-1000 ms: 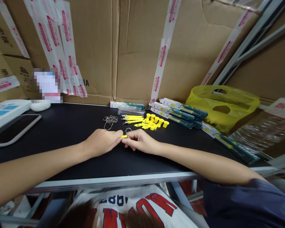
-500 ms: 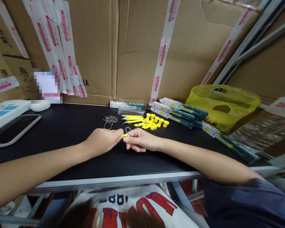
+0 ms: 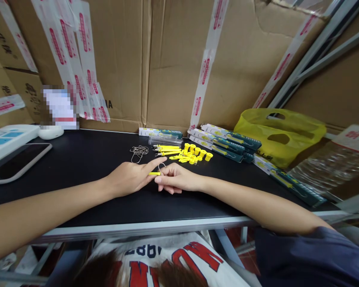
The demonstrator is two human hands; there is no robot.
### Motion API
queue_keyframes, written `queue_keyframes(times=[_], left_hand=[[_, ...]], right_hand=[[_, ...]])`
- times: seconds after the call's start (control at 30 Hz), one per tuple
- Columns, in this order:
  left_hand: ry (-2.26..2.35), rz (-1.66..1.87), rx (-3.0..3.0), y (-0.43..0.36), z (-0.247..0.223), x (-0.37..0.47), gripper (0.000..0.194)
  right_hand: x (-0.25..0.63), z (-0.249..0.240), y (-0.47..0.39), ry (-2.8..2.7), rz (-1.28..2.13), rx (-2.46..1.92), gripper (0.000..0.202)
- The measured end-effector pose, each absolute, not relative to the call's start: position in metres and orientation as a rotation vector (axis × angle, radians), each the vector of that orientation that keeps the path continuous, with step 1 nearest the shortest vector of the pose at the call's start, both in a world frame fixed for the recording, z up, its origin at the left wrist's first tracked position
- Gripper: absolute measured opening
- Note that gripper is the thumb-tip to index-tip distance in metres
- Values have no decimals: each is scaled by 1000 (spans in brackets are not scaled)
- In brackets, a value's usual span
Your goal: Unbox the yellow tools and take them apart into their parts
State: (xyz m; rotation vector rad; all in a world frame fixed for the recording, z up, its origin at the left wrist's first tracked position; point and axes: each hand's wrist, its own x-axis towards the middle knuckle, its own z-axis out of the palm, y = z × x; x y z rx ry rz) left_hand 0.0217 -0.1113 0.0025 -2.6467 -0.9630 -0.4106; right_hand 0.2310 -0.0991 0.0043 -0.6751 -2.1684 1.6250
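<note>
Over the front of the black table, my left hand is closed on a thin yellow rod, its index finger stretched out above it. My right hand pinches a curved metal wire hook at the rod's right end. Fingers hide the joint between hook and rod. Just beyond my left hand lies a tangle of wire hooks. Several yellow rods with metal tips lie behind my hands, beside a cluster of small yellow plastic parts. Clear plastic tubes rest behind the rods.
Printed slim boxes are stacked at the back right, near a yellow plastic bag and a clear-wrapped package. A phone lies at the left, by a white case with blue panels. Cardboard walls the back.
My left index finger has lifted and stretched toward the right, and more of the yellow rod shows between my hands. My right hand has barely moved.
</note>
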Motion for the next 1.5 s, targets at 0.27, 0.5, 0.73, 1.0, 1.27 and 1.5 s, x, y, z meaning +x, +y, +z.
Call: queue_keyframes(times=[0.27, 0.5, 0.73, 1.0, 1.27, 1.5], left_hand=[[-1023, -517, -2685, -107, 1, 21, 37], [-1066, -535, -2644, -107, 1, 21, 37], [-1085, -443, -2702, -109, 5, 23, 33], [-1127, -498, -2792, -109, 5, 22, 41], [-1100, -531, -2848, -109, 3, 19, 53], [-1120, -612, -2920, -109, 4, 21, 48]], right_hand=[[225, 0, -101, -2074, 1620, -673, 40], [223, -2, -101, -2008, 1672, -679, 43], [224, 1, -105, -1998, 1595, -737, 46], [223, 1, -104, -2005, 1518, -755, 44], [228, 2, -100, -2175, 1484, -722, 42], [224, 3, -102, -2146, 1496, -714, 42]])
